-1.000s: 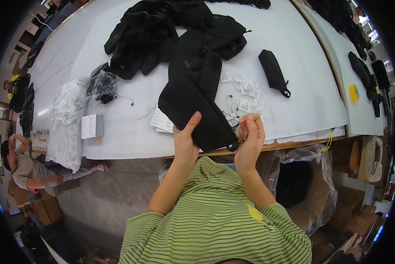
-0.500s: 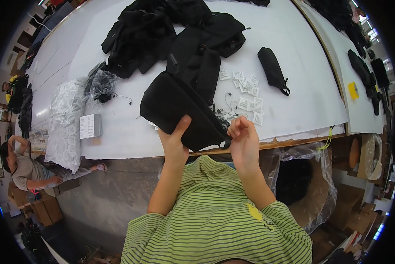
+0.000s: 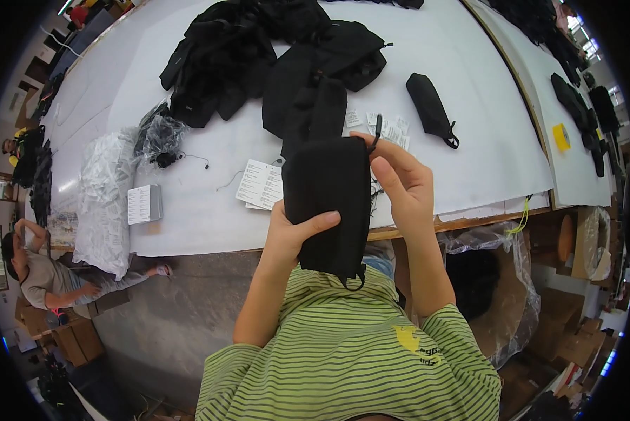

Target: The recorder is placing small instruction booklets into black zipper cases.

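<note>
A black zippered pouch is held upright in front of me, with a small fabric loop at its lower end. My left hand grips its left side, thumb across the front. At the pouch's top right corner is my right hand: the fingers reach behind the corner beside the upright zipper pull, and the thumb stands apart from them. Whether those fingers press on the pull is hidden. Behind the pouch, printed white cards and small white labels lie on the table.
A heap of black pouches covers the table's far middle, and a single black pouch lies to the right. Left are a plastic bag of white labels and a card stack. A plastic-lined box stands below the table's right edge.
The pouch has turned from slanted to upright and shifted right, uncovering the white cards. My right hand has moved from its lower end up to the zipper corner, its fingers opening from a curl.
</note>
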{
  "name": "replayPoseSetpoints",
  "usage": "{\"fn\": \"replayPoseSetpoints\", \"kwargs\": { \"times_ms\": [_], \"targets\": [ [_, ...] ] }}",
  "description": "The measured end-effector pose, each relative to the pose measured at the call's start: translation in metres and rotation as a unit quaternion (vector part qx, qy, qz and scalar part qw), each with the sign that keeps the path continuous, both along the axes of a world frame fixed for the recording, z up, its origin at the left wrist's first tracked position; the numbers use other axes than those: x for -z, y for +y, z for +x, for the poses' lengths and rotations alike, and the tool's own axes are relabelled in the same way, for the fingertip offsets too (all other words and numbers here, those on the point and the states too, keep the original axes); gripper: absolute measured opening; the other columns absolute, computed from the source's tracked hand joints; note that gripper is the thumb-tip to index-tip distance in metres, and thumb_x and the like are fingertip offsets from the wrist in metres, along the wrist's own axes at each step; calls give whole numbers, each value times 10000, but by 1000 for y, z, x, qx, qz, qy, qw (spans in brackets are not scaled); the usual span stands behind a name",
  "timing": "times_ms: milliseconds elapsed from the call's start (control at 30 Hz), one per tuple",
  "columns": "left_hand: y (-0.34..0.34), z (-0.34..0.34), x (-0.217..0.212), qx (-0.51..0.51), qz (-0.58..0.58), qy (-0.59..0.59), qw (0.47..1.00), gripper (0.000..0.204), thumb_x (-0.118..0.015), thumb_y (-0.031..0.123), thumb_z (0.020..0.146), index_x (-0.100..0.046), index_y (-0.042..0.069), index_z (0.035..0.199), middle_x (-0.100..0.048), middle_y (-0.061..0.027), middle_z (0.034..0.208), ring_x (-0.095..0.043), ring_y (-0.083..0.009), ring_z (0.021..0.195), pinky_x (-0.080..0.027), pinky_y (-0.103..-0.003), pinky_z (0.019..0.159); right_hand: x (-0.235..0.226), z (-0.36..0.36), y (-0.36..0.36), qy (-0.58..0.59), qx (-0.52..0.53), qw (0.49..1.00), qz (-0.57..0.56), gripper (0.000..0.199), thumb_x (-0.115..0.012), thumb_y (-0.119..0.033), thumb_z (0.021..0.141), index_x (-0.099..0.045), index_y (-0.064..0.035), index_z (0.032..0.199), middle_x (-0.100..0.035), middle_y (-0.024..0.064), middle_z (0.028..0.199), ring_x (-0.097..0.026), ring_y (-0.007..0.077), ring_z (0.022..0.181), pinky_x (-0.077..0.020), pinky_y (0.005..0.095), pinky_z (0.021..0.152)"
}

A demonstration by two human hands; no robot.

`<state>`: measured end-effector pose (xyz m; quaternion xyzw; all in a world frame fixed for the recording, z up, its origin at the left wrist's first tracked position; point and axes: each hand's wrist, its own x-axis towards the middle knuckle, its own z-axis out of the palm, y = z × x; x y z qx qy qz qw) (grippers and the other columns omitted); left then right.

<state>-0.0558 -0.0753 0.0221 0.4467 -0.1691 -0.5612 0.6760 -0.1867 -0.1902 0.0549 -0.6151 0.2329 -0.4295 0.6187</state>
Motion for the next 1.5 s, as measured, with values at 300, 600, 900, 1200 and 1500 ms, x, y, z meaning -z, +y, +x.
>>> {"fn": "replayPoseSetpoints", "kwargs": {
  "times_ms": [300,600,900,1200,1500],
  "targets": [
    [-3,-6,3,10,51,-11,999,467,-726,93,761,-540,-42,1168,-644,-120,1021,-653,-191,869,-545,-303,771,7,1,2,61,160,963,-208,135,-761,-71,746,-666,-31,834,-625,31,786,-565,139,739,-455,256,696],
    [-10,45,26,-41,-91,347,933,303,-504,263,962,-628,-5,1034,-672,-213,909,-689,-313,810,-603,-395,636,11,-10,45,140,-49,972,-181,99,-755,-75,739,-669,-39,774,-587,26,749,-504,150,717,-418,248,632],
    [-10,38,23,-69,-63,330,940,297,-487,274,969,-601,1,1004,-643,-191,820,-675,-297,698,-601,-390,570,8,-6,44,140,-71,972,-173,102,-749,-93,753,-663,-40,767,-571,20,710,-487,153,690,-388,270,643],
    [-6,43,27,-37,-73,333,940,246,-571,186,919,-608,-19,1049,-672,-163,922,-685,-241,791,-587,-345,678,8,-9,44,160,-87,962,-204,92,-741,-59,732,-658,-35,765,-574,27,715,-494,161,697,-398,270,646],
    [-1,30,28,-21,-55,269,961,353,-643,108,862,-540,-12,1178,-646,-122,1032,-670,-219,881,-570,-331,785,0,3,37,149,-38,963,-223,100,-731,-73,743,-640,-32,749,-558,29,709,-485,164,689,-391,270,625]
  ]
}}
